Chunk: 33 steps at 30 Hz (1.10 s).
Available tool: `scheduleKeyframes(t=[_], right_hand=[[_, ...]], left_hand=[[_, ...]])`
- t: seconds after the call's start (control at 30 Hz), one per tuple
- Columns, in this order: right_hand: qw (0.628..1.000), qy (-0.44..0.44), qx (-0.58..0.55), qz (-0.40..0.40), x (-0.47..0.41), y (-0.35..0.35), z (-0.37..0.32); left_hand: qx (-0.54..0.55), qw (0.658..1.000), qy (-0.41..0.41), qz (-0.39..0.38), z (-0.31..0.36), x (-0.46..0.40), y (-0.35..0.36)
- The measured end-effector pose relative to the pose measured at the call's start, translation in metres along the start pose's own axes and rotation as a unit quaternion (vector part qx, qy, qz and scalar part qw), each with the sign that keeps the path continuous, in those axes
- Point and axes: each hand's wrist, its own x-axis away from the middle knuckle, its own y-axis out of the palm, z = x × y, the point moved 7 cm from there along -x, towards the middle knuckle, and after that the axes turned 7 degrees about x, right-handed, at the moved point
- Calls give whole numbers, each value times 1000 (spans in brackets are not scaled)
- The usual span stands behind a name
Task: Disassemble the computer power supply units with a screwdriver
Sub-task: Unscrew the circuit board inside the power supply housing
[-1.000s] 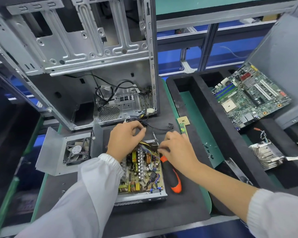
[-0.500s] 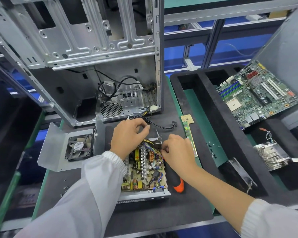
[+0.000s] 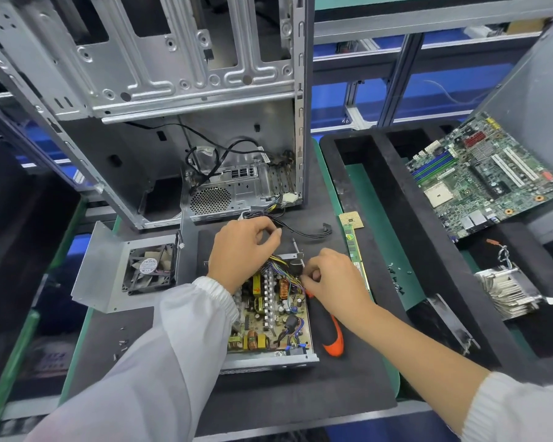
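The opened power supply unit [image 3: 270, 317] lies on the black mat [image 3: 300, 393] directly below the head camera, its circuit board bare and its long axis running away from the person, so its far end — where the coloured wire bundle [image 3: 284, 266] leaves the board — sits right under both hands. The left hand [image 3: 241, 247] reaches in over the board's far left corner with fingers curled as if pinching the black cable [image 3: 300, 231] that trails off toward the case; what exactly it pinches I cannot tell. The right hand [image 3: 334, 277] comes in from the right, fingertips closed small on the wires at the board's far right edge, and is marginally the nearer to the bundle. The orange-and-black screwdriver [image 3: 331, 336] lies loose on the mat just beside the unit's right wall, parallel to it and partly under the right wrist — the right hand could probably take it up soonest. Left of the unit rests the detached cover with its fan [image 3: 150, 269]. Beyond, a memory stick [image 3: 353, 247] lies along the mat's right edge, then the stripped computer case [image 3: 205, 106] stands open, and to the far right a motherboard [image 3: 486, 177] leans in a black tray [image 3: 380, 173] near a heatsink [image 3: 508, 291].
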Motion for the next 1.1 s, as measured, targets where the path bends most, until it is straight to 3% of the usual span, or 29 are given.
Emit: scheduleKeyframes(t=[0.17,0.3,0.4,0.43,0.47,0.57,0.63,0.73,0.87,0.9,1.0,1.03,1.1], right_hand=[[989,64,-135,22,0,-37,21],[946,70,-318,16,-5,-84,7],[924,14,-379,-42,-8,-103,-32],[923,-7,-380,-65,-7,-105,-45],[922,-29,-377,-83,-6,-106,-58],[952,-93,-276,-94,-5,-104,-91],[968,-145,-182,-91,-5,-101,-112],[969,-190,-117,-110,-2,-89,-141],[962,-217,-115,-115,-1,-74,-174],[962,-210,-132,-113,-2,-71,-179],[964,-176,-156,-127,-3,-58,-184],[965,-170,-149,-135,-2,-53,-186],[967,-159,-130,-148,0,-43,-189]], left_hand=[[60,998,-27,19,-2,0,-4],[181,977,-78,86,16,7,-22],[253,955,-155,-9,36,17,-15],[313,925,-204,-64,39,23,-9],[404,870,-259,-113,42,31,-2],[639,656,-356,-183,50,56,-1],[694,588,-368,-192,46,69,-11],[735,540,-367,-180,31,86,-29],[731,566,-365,-111,-13,108,-51],[716,593,-359,-80,-29,114,-58],[556,746,-361,61,-96,142,-85],[492,782,-367,108,-117,154,-94],[431,807,-366,172,-148,172,-104]])
